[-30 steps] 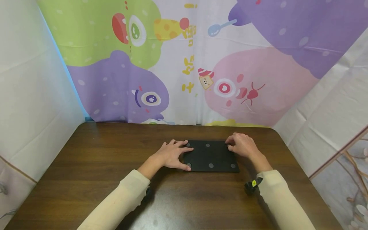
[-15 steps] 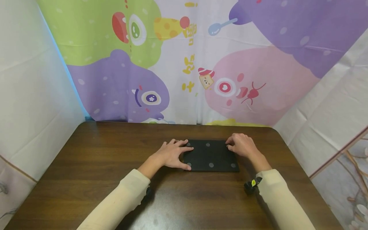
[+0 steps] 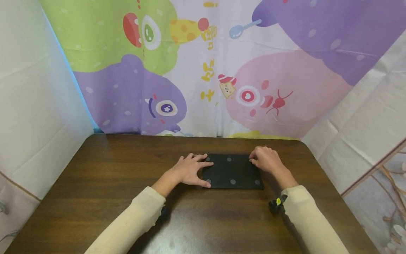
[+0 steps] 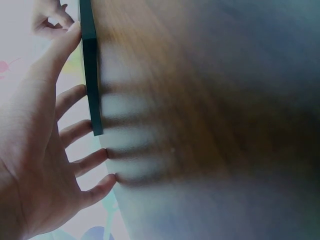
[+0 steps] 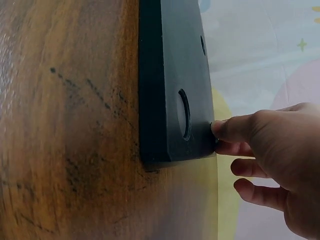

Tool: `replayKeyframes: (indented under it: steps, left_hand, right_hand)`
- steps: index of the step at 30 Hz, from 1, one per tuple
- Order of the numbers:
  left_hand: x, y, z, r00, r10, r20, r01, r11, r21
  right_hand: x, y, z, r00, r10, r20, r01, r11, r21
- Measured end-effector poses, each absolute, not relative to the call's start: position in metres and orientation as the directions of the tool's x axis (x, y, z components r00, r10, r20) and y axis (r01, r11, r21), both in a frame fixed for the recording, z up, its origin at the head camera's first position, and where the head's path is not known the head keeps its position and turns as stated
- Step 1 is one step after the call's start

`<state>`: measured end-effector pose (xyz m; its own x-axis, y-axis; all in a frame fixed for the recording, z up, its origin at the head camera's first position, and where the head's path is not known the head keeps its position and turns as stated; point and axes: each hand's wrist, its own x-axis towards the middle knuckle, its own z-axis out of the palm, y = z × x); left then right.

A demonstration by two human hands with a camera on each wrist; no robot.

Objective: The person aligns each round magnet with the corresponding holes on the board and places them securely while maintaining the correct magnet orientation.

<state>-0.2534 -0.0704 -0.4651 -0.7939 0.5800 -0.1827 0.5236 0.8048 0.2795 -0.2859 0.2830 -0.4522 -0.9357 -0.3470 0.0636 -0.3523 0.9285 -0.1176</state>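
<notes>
A flat black rectangular board (image 3: 236, 171) with several round shallow recesses lies on the table. Over its left end spreads my left hand (image 3: 190, 171); the thumb touches the near-left corner. In the left wrist view, some fingertips of that left hand (image 4: 45, 150) touch the board's side (image 4: 90, 70) and others reach the tabletop. My right hand (image 3: 267, 159) is at the far-right corner, covering the recess area there. In the right wrist view, thumb and forefinger of the right hand (image 5: 270, 155) pinch a small thin piece, mostly hidden, at the board's edge. One recess (image 5: 184, 115) shows nearby.
The dark wood-grain tabletop (image 3: 203, 218) stretches around the board. Behind its far edge hangs a cartoon-printed curtain (image 3: 203, 116). Pale fabric panels stand at the left (image 3: 47, 91) and right (image 3: 358, 116). A small black wrist camera (image 3: 275, 206) sits under the right cuff.
Board and left hand stay in place. The right hand shifts only very slightly at the far-right corner, its fingertips drawing a little closer together over the dark speck seen there earlier.
</notes>
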Motion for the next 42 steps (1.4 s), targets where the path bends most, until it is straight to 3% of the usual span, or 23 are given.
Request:
replayKeyframes:
  steps: [19,33,42]
  left_hand:
    - [-0.265,-0.071,-0.481,-0.787,0.598,-0.152,0.537,0.785,0.309]
    - [-0.255,-0.068,-0.463,-0.799,0.572,-0.184,0.519,0.811,0.269]
    - [-0.255,-0.073,-0.461,-0.802,0.584,-0.127,0.529,0.793,0.302]
  right_hand:
    - [-0.282,0.284,-0.457,-0.936,-0.336,0.104,-0.346,0.933,-0.096]
    - [-0.281,0.283,-0.458,-0.942,-0.324,0.084,-0.332,0.936,-0.113]
    - [-0.279,0.279,-0.452,-0.944,-0.324,0.068,-0.33,0.937,-0.118]
